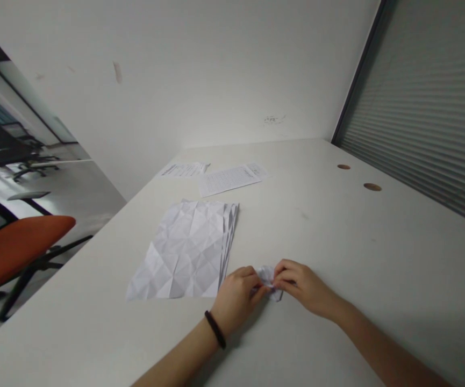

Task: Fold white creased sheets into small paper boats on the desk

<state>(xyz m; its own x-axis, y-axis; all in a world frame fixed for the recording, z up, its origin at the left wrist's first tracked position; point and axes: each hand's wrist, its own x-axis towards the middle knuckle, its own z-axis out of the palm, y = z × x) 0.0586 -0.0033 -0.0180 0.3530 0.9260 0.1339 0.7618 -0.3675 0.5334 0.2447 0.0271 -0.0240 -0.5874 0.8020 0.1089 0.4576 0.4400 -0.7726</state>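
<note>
A small folded piece of white paper (pixel 268 280) lies on the white table (pixel 337 236), pinched from both sides. My left hand (pixel 237 300), with a black band on its wrist, grips the paper's left side. My right hand (pixel 301 286) grips its right side with the fingertips. Most of the paper is hidden between the fingers. Just left of my left hand lies a stack of creased white sheets (pixel 186 251).
Two printed sheets (pixel 229 178) (pixel 181 170) lie farther back near the wall. Two round cable holes (pixel 372 187) (pixel 343 166) sit at the table's right. An orange chair (pixel 14 247) stands left of the table. Blinds cover the right side.
</note>
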